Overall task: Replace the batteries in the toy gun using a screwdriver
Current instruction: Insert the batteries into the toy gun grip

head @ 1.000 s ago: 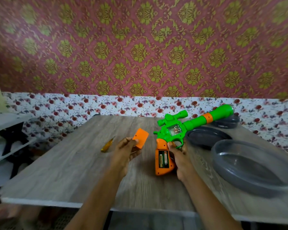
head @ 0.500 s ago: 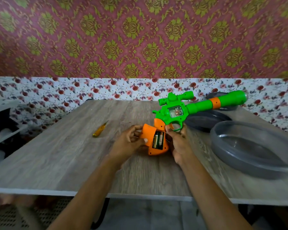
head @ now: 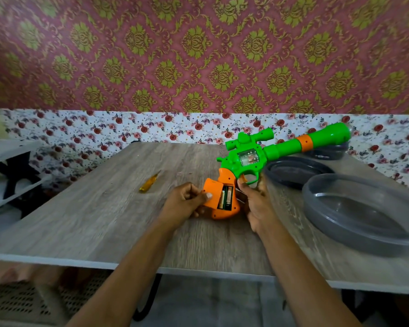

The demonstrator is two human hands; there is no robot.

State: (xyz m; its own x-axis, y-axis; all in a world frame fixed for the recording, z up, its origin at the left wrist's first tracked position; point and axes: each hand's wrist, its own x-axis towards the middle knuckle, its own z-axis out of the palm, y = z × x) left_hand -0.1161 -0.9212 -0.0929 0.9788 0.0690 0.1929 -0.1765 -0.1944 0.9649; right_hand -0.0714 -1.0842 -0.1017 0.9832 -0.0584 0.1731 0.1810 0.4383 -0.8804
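While the green-and-orange plastic toy gun [head: 246, 161], probably light and stiff, is held near the tabletop's [head: 104, 220] middle, right hand [head: 257, 206] fingers curl round its grip. Left hand [head: 183, 205] fingers pinch the thin orange battery cover [head: 212, 192] at its edge.

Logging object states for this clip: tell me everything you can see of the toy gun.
The toy gun is glossy plastic: green body, scope and long barrel with an orange ring, clear window, orange trigger and grip. Barrel slants up-right over grey trays. The grip's bay is open, batteries showing. The right hand holds the grip; the left hand holds the orange battery cover at the bay's left edge.
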